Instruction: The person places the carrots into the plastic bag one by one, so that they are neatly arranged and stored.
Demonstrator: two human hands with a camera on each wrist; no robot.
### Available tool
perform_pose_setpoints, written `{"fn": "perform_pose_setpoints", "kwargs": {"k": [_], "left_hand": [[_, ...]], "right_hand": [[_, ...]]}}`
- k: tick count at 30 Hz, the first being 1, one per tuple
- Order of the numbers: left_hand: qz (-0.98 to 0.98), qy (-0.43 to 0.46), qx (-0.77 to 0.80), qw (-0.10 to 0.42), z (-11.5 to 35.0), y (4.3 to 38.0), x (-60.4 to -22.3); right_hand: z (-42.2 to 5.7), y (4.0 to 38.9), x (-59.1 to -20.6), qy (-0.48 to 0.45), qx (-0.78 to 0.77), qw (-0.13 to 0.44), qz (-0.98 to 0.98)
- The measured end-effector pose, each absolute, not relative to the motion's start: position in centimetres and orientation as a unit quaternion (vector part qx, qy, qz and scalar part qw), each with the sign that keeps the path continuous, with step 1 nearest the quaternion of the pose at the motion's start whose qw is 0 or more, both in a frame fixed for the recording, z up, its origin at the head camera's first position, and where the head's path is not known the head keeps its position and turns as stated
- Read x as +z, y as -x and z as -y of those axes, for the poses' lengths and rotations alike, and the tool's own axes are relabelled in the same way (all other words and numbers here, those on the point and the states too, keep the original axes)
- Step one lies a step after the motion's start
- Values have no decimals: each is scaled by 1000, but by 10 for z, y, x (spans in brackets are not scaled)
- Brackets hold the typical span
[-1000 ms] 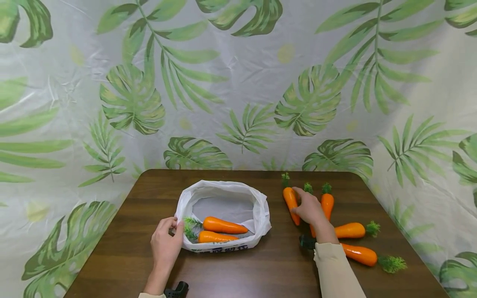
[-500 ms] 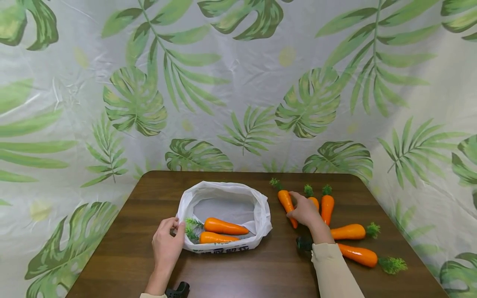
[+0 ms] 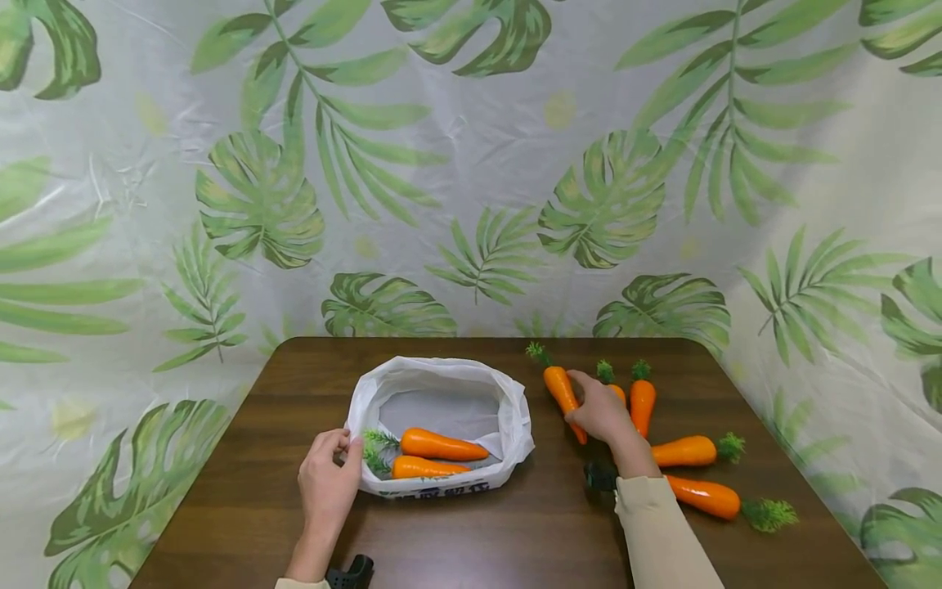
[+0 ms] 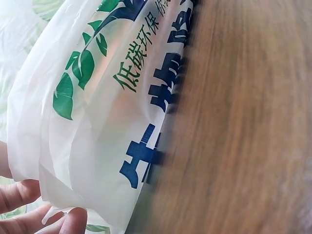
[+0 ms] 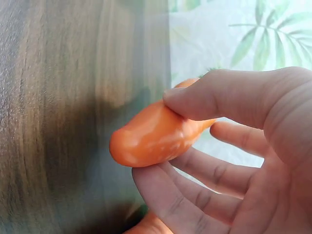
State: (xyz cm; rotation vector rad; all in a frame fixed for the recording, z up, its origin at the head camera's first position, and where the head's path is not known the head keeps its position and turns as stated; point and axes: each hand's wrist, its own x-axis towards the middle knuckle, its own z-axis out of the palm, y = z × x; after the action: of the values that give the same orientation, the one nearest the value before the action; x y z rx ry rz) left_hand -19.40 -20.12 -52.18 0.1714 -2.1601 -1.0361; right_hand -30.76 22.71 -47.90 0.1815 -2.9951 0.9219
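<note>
My left hand pinches the left rim of a white plastic bag, which stands with its mouth held wide. Seen from the left wrist, the fingers curl at the edge of the bag, printed in green and dark blue. Inside lie two orange carrots with leafy green tops to the left. To the right of the bag, my right hand grips another carrot, its green top pointing away. In the right wrist view, thumb and fingers close round that carrot, tip toward the camera.
Several more carrots lie on the right of the brown wooden table, among them one upright in view and two pointing sideways, the nearer carrot partly behind the right sleeve. A leaf-patterned sheet hangs behind the table.
My right hand has shifted left with the carrot, whose green top has swung toward the bag. The left hand stays on the bag's rim.
</note>
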Motion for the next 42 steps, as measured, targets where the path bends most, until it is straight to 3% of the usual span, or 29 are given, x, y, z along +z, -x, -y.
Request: {"fn": "perform_pose_setpoints", "kwargs": {"k": [42], "left_hand": [[840, -69, -401, 358, 201, 194, -520]], "right_hand": [[-175, 278, -427, -99, 301, 76, 945]]}}
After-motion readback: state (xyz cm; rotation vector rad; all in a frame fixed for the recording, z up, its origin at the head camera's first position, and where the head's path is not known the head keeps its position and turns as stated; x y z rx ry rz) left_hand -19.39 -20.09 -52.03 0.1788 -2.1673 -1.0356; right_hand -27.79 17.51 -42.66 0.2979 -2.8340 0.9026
